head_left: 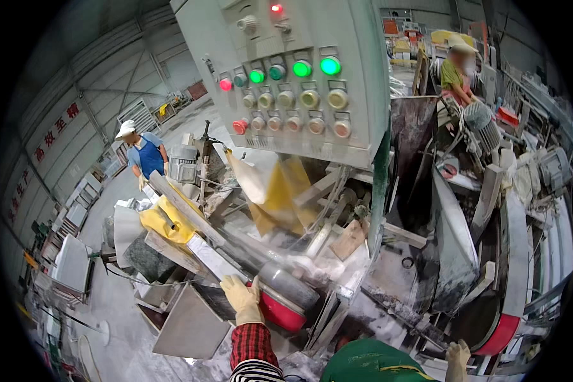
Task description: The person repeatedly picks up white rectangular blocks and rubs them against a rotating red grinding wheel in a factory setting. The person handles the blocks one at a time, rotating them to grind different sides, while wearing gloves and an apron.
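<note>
Head view: the left hand (241,300) lies spread at the near end of a white strip (212,258). The strip seems partway past the yellow cover (167,220), remainder unclear; the right hand's (457,360) grip, near right, cannot be told.

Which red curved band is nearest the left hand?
The centre red band, just right of the left hand; the other red band sits farther right, near the right hand.

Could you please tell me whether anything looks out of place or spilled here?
Pale residue lies below the control cabinet, resembling spilled dust or slurry. Beyond the left hand, a yellow sheet lies bunched and creased, looking haphazard. Either may be normal here.
</note>
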Tool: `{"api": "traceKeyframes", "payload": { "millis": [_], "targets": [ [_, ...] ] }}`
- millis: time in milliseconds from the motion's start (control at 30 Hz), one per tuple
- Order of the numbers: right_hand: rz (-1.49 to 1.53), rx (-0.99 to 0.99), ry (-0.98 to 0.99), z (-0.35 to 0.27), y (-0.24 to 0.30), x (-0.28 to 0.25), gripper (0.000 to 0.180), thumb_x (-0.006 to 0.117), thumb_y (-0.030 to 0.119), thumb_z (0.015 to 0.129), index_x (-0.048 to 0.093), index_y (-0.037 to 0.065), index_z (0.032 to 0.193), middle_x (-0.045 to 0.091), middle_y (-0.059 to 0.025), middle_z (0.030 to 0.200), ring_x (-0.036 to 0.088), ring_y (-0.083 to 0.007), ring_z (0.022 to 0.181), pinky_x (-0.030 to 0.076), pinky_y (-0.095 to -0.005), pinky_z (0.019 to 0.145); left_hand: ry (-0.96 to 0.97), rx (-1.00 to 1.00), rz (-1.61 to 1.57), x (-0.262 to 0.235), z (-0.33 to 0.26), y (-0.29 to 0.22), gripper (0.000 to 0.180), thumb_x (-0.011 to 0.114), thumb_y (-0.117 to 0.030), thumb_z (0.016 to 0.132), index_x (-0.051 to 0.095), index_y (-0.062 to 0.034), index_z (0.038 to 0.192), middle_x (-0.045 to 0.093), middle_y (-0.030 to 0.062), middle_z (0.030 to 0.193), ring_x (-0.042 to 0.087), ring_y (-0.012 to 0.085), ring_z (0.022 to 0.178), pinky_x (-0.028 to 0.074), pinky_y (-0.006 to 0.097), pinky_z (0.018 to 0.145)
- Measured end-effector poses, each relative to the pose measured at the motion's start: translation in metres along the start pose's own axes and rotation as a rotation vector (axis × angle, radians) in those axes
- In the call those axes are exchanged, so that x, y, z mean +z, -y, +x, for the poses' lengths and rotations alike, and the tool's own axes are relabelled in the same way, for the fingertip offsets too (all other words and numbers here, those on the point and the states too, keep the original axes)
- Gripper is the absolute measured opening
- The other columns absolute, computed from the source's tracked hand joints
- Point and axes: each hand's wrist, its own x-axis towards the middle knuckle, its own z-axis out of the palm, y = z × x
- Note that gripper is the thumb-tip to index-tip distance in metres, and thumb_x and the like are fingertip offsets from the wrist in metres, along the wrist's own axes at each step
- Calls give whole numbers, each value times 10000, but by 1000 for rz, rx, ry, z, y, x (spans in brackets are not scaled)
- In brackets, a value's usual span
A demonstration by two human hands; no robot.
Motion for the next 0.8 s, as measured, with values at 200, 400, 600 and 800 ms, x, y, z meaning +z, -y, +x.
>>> {"api": "traceKeyframes", "payload": {
  "millis": [200,400,600,800],
  "targets": [
    [-545,-34,-121,-23,33,31,520,648,134,977,433,4,1433,660,-238,1176,699,-301,980,599,-406,822,245,-346,1,-6,38,-24,962,858,-463,706,398,-103,1470,416,216,1465,469,422,1246,431,499,1034],
    [-487,15,-7,-18,58,104,535,652,127,970,426,-8,1436,690,-224,1105,710,-290,885,596,-385,755,271,-436,-16,4,49,-19,814,843,-337,731,441,-111,1401,449,151,1411,440,369,1292,444,485,1025],
    [-544,-29,68,5,20,112,511,660,97,961,457,-8,1418,703,-199,1027,713,-253,842,592,-325,678,226,-374,-127,6,35,-29,701,793,-210,742,492,-93,1364,496,184,1406,458,362,1321,420,484,1062],
    [543,895,276,57,-47,59,409,496,-31,890,481,59,1288,521,-231,922,430,-252,651,395,-402,606,64,-229,-215,0,-34,-38,655,742,-140,769,489,-4,1357,510,283,1351,463,476,1275,367,505,1107]
  ]
}}
